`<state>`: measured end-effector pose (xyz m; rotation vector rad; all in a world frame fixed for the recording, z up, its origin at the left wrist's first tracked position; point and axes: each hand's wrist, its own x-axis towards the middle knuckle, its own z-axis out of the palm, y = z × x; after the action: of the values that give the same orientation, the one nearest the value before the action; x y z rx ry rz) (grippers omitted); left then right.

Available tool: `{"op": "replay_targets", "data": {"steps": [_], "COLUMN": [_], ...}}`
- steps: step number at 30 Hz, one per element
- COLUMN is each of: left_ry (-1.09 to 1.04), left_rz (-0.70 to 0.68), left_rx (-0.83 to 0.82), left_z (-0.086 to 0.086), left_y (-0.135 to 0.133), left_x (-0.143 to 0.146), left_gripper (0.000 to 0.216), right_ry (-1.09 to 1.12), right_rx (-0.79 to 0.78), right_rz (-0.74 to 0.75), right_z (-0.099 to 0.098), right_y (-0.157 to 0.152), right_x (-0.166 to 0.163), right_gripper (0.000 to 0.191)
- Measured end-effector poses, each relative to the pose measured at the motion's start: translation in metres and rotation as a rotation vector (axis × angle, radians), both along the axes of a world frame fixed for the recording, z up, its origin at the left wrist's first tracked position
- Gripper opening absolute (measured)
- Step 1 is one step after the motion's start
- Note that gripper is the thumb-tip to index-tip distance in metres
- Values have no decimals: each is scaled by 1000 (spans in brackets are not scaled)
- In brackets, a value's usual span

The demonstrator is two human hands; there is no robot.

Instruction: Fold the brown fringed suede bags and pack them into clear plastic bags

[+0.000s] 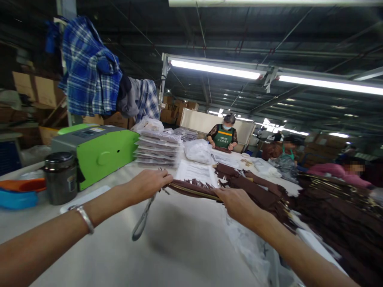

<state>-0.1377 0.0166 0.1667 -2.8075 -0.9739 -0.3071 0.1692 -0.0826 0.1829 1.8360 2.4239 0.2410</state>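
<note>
A brown zippered pouch (193, 189) with a gold-coloured zip along its edge is stretched between my hands above the white table (155, 255). My left hand (154, 181) grips its left end, fingers closed. At the right end, my right hand (235, 199) pinches the zip edge. From near my left hand a grey looped strap (143, 223) dangles. Just behind the pouch lies a printed sheet (196, 171). More brown pouches (254, 189) are piled beyond my right hand.
On the left stand a green-and-grey machine (104, 153), a dark lidded cup (60, 179) and orange and blue holders (20, 195). Stacked plastic-wrapped packs (157, 147) stand behind. Clear plastic bags (248, 247) hang at right. A co-worker in a green apron (224, 137) works across the table.
</note>
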Motion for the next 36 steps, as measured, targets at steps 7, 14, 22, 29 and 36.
{"op": "replay_targets", "data": {"steps": [7, 14, 22, 29, 36], "left_ry": [14, -136, -118, -133, -92], "left_rz": [14, 282, 261, 426, 522], "left_rx": [-2, -216, -137, -122, -117], "left_z": [-154, -221, -207, -208, -203], "left_y": [-55, -81, -90, -97, -114], "left_x": [-17, -30, -48, -94, -117], "left_gripper": [65, 78, 36, 21, 23], "right_ry": [119, 172, 409, 430, 500], "right_rx": [171, 39, -49, -49, -86], "right_rz": [275, 302, 261, 332, 347], "right_z": [-178, -232, -139, -200, -191], "right_y": [-50, -70, -43, 8, 21], "right_x": [32, 61, -39, -115, -107], "right_gripper": [56, 72, 55, 55, 50]}}
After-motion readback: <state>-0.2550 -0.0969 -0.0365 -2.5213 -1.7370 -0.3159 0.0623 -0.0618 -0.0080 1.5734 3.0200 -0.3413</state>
